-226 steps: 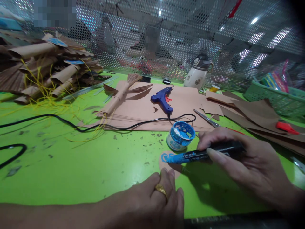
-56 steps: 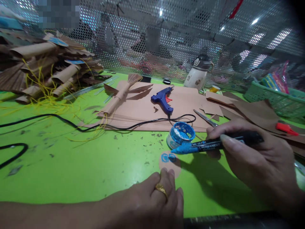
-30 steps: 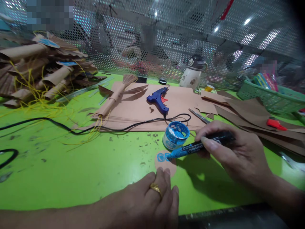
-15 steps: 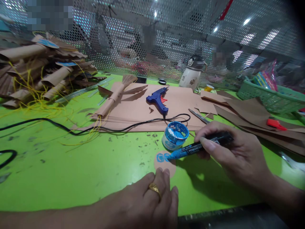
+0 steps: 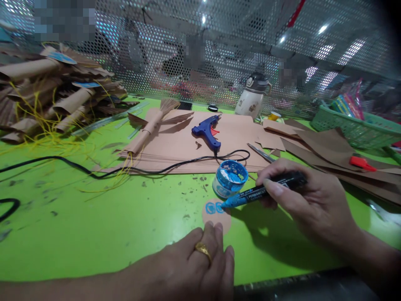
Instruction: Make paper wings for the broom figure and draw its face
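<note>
A round brown paper disc [image 5: 216, 218] lies flat on the green table, with two blue ring shapes side by side near its far edge. My left hand [image 5: 209, 255], wearing a gold ring, rests its stretched fingertips on the disc's near edge. In my right hand [image 5: 300, 205] is a black permanent marker [image 5: 257, 192], pinched between thumb and fingers. Its blue-smeared tip touches or hovers just over the right-hand ring; which one I cannot tell. Just beyond the disc stands an uncapped jar of blue paint [image 5: 230, 179], its rim and inner wall coated.
Past the jar, a blue glue gun [image 5: 206, 133] and a rolled paper figure [image 5: 150, 129] lie on stacked brown sheets [image 5: 175, 161]. A black cord [image 5: 163, 170] crosses the table. More paper figures [image 5: 56, 92] pile up left; a green basket [image 5: 357, 125] and bottle [image 5: 250, 96] stand behind.
The marker tip has shifted slightly to the right, and the right-hand blue ring looks fuller and more closed. My left hand stays in place on the disc.
</note>
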